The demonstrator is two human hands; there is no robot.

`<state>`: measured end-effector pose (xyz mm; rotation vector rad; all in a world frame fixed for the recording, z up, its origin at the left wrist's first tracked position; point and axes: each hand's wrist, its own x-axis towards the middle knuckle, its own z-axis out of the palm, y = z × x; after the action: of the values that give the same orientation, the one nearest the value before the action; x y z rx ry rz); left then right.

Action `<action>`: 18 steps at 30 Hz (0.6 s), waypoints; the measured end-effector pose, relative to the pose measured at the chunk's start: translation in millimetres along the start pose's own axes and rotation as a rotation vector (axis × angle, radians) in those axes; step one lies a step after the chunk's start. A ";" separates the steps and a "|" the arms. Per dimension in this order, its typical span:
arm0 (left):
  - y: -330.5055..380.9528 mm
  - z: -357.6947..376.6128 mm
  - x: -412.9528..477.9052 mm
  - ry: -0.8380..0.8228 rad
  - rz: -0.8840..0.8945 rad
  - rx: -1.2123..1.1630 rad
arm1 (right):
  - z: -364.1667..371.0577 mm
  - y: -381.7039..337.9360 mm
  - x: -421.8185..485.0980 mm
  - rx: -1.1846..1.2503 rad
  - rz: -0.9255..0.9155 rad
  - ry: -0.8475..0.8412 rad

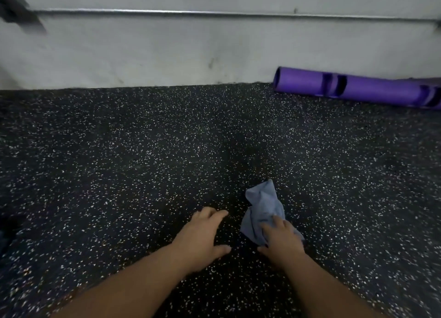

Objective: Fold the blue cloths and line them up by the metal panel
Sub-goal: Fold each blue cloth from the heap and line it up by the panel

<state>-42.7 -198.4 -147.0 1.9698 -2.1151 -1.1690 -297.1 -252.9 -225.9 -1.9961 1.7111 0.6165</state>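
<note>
One crumpled blue cloth [263, 209] lies on the black speckled floor in front of me, low and right of centre. My right hand [282, 240] lies on the cloth's near end, its fingers over the fabric; whether they grip it I cannot tell. My left hand [202, 236] hovers or rests on the floor just left of the cloth, fingers spread and relaxed, holding nothing. A pale grey panel [167, 55] rises along the far edge of the floor.
A purple tube with cut-out handles [353, 88] lies against the grey panel at the far right. A metal bar [214, 13] runs across the panel near the top. A dark blurred shape [16, 12] sits at the top left.
</note>
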 end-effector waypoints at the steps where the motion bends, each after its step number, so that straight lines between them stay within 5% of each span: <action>1: 1.7 2.6 3.1 0.000 -0.011 -0.001 | -5.3 0.3 9.0 -0.010 0.001 0.003; 6: 11.2 -13.8 -6.6 -0.038 -0.001 0.021 | -54.3 -10.6 8.4 0.037 -0.046 -0.006; 15: 67.2 -123.9 -102.8 0.352 0.127 -0.092 | -237.9 -67.8 -153.7 0.610 -0.527 0.054; 18: 86.7 -151.1 -172.8 0.552 0.162 -0.222 | -267.2 -96.5 -235.1 0.652 -0.639 0.230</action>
<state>-7.4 -130.2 86.0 1.7262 -1.7364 -0.6894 -220.1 -210.6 132.3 -1.9762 1.0598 -0.3584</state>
